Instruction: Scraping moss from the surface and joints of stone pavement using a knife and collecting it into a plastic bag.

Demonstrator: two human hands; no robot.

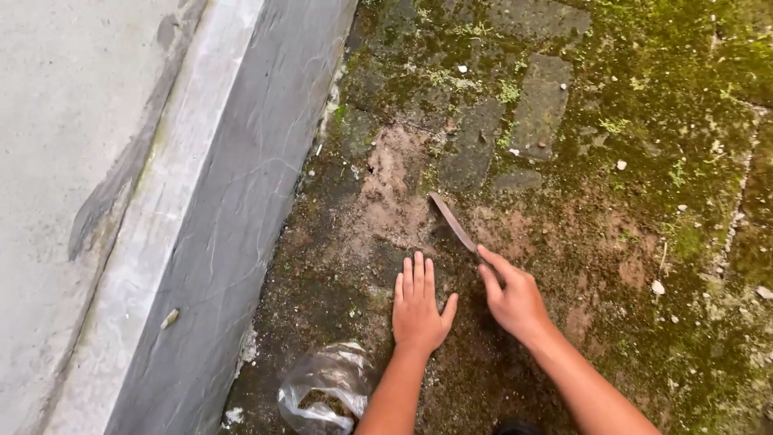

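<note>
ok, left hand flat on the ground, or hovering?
Touching. The head view shows the left hand pressed palm-down, fingers spread, on the mossy paving with no gap or shadow beneath.

Left hand flat, palm down, fingers together, right hand curled, fingers gripping, forearms extended

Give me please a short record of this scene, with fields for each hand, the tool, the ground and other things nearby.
left hand: flat on the ground, fingers spread, holds nothing
right hand: grips a thin blade, tip pointing away
ground: mossy paving stones with a scraped bare patch near the blade
nearby: clear plastic bag by the left forearm; grey concrete curb on the left
</note>
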